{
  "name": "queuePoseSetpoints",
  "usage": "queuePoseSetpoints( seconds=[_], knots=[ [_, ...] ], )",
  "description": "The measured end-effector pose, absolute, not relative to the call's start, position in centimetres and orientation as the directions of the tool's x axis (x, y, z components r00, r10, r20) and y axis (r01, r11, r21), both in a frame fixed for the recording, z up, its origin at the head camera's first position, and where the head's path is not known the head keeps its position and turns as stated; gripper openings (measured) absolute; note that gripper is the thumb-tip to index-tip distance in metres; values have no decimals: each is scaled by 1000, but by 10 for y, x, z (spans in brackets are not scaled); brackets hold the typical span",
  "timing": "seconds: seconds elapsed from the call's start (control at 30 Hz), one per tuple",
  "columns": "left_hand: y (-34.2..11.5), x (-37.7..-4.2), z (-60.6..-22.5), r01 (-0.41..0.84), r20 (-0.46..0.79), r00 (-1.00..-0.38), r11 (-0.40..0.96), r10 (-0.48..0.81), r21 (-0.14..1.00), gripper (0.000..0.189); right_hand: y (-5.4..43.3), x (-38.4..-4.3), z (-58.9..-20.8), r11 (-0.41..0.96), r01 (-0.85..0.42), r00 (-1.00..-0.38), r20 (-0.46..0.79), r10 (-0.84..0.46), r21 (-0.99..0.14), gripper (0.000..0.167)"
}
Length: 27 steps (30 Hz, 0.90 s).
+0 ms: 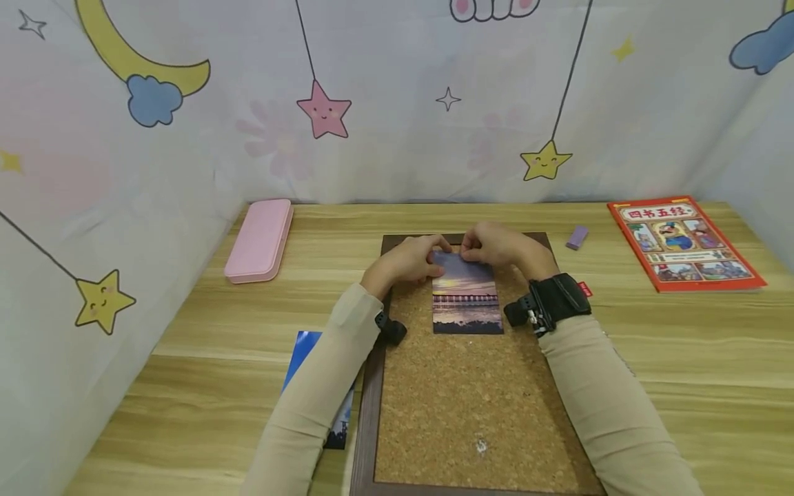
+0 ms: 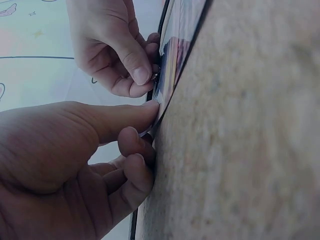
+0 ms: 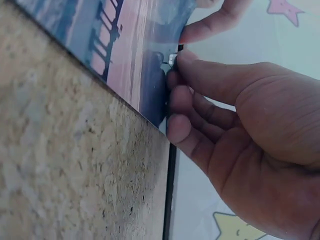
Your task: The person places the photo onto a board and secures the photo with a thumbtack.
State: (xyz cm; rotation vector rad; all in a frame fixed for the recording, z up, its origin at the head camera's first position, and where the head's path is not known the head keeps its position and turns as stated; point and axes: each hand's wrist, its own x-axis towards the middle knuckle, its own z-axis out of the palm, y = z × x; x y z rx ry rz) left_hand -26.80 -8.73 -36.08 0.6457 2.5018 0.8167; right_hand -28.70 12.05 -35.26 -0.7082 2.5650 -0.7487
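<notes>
A photo [image 1: 465, 296] of a pier under a purple sunset sky lies upright on the upper part of a cork board [image 1: 459, 399] with a dark frame. At the photo's top left corner, my left hand [image 1: 409, 262] pinches the edge, its thumb on the picture's face. My right hand [image 1: 499, 244] is at the top edge, close beside the left. Between its thumb and forefinger it pinches a small clear pin [image 3: 172, 60] against the photo. The pin's point is hidden, and only a bit of it shows.
A blue picture [image 1: 304, 348] lies left of the board, partly under my left sleeve. Behind it is a pink case [image 1: 260, 240]. To the right are a purple eraser-like block [image 1: 577, 238] and a red-bordered book [image 1: 688, 244]. A small whitish object [image 1: 481, 446] sits low on the cork.
</notes>
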Motion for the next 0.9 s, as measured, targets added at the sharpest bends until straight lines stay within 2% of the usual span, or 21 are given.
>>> queuePoseSetpoints(
  seconds=[0.23,0.47,0.9],
  knots=[
    [-87,-267,-361,285,-258,-799,720,543,632,41,119,-289,-358,694,-445,-766,-160,-622,-565,16],
    [-87,-268,-359,280,-263,-800,724,539,630,40,121,-292,-358,701,-407,-753,-219,-620,-586,18],
    [-87,-268,-357,267,-279,-797,726,536,634,41,124,-294,-356,704,-378,-745,-254,-616,-601,23]
  ],
)
